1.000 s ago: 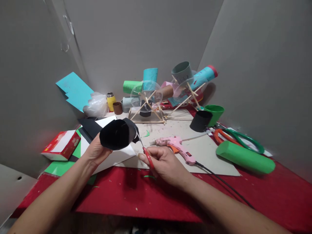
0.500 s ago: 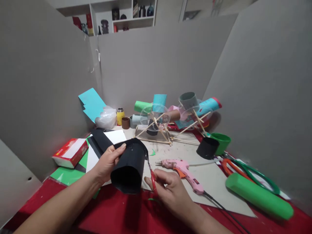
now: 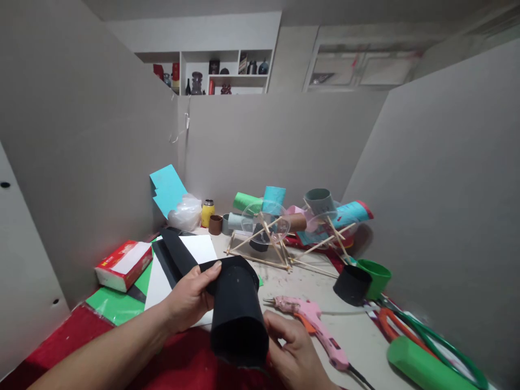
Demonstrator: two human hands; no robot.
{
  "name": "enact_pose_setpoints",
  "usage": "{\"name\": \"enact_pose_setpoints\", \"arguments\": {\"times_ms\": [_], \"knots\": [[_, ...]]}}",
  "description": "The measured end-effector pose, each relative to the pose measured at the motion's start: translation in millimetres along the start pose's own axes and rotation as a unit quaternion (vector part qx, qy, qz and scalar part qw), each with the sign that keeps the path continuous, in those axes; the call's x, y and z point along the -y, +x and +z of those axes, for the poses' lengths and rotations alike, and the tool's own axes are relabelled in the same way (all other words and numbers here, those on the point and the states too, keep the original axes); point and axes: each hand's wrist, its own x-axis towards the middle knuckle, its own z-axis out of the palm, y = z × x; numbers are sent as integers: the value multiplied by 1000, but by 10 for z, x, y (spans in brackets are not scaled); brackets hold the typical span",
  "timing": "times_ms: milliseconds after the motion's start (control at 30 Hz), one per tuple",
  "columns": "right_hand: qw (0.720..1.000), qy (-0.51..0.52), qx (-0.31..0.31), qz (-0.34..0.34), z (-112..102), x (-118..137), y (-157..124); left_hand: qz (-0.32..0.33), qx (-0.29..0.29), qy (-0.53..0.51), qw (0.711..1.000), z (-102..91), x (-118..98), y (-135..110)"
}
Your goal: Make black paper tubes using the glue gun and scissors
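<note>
My left hand (image 3: pixel 189 298) pinches the flap of a rolled black paper tube (image 3: pixel 235 303), thumb on top. The tube's open end faces me and tilts down. At its right side my right hand (image 3: pixel 294 346) is closed on red-handled scissors (image 3: pixel 268 357); only a sliver of red shows, and the blades are hidden behind the paper. A pink glue gun (image 3: pixel 312 319) lies just right of that hand, its nozzle pointing left. Behind the tube, on white sheets (image 3: pixel 199 248), lies a black paper strip (image 3: pixel 176 252).
Wooden-stick frames (image 3: pixel 260 262) with clear discs and coloured paper tubes stand at the back. Black (image 3: pixel 351 284) and green (image 3: pixel 376 276) paper rings, large green-handled scissors (image 3: pixel 442 336) and a green roll (image 3: pixel 426 365) sit right. A red tissue pack (image 3: pixel 124 265) lies left. Grey panels (image 3: pixel 284 141) enclose the table.
The view has tilted up, so the table sits lower in it. The tube is closer to my right hand and now covers most of the scissors, whose blades showed before.
</note>
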Motion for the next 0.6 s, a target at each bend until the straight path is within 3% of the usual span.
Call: {"name": "enact_pose_setpoints", "arguments": {"times_ms": [400,600], "knots": [[997,58,28,31,-29,35,-8,-11,34,77,996,82,-51,-5],[995,83,24,51,-57,117,23,-11,3,95,995,71,-74,18]]}}
